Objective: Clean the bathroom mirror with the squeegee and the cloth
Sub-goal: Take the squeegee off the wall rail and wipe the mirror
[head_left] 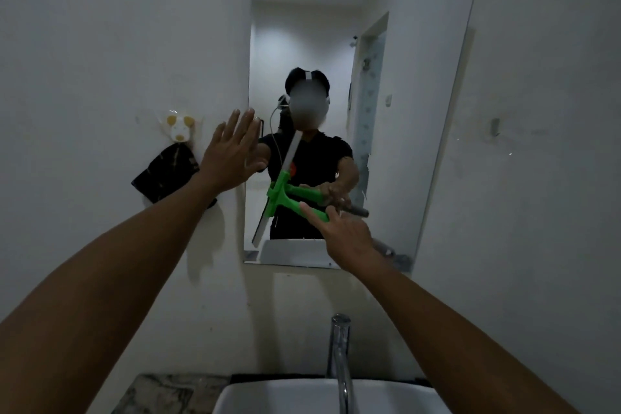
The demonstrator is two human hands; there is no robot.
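A frameless rectangular mirror (413, 84) hangs on the white wall above the basin. My right hand (346, 235) grips the green handle of a squeegee (282, 193), index finger stretched along it. Its long pale blade lies tilted against the lower left of the glass. My left hand (232, 155) is flat with fingers spread, pressed on the wall at the mirror's left edge. A dark cloth (164, 175) hangs from a wall hook left of the mirror, beside my left wrist.
A small animal-shaped hook (179, 128) holds the cloth. Below, a chrome tap (341, 356) rises over a white basin (255, 397), with a marbled counter (161, 393) to its left. The mirror reflects a person in a dark shirt and a doorway.
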